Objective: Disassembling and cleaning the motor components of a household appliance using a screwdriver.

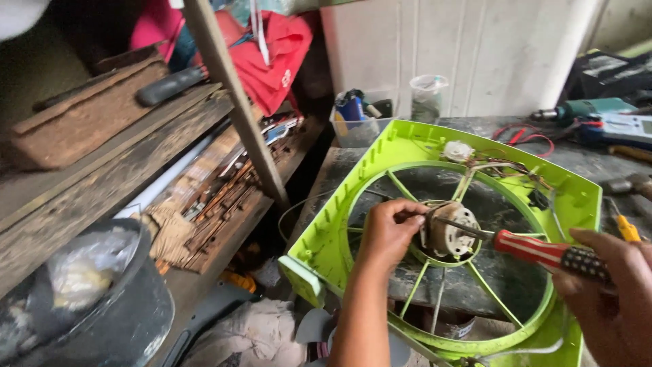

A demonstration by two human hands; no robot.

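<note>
The green fan frame (380,160) lies tilted on the bench (584,160). The left hand (388,231) reaches up from below the frame, fingers (407,207) curled tight on the small motor (449,231) in its middle. Right of the motor, the right hand (614,292) grips a red screwdriver (540,251), tip touching the motor.

Your red-handled screwdriver (543,251) lies nearly level, tip on the small grey motor (449,231) seated at the hub of the tilted lime-green fan frame (380,153).
</note>
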